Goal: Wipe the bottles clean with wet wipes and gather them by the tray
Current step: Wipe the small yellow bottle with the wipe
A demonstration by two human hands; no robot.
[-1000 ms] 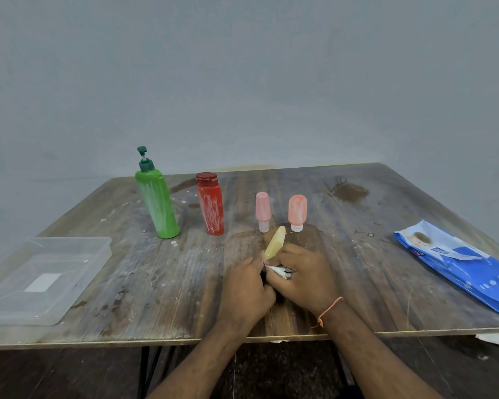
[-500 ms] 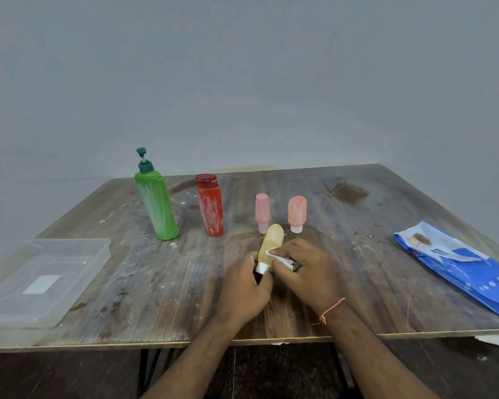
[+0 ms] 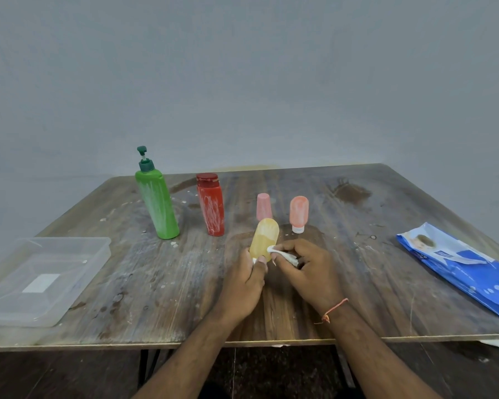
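While left hand [image 3: 244, 279] grips yellow bottle [image 3: 264, 239], right hand [image 3: 306, 267] seemingly presses wipe [image 3: 283, 254].

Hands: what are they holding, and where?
Left hand grips the yellow bottle at its lower cap end; right hand pinches a crumpled wet wipe.

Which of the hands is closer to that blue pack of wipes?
Right. The right hand is nearer the wipes pack; the left hand sits farther left, gripping the yellow bottle.

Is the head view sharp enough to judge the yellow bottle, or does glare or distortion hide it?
Head view: soft, even light, no glare; yellow bottle and wipe reasonably sharp; wide-angle bending leans the green bottle and stretches the tray.
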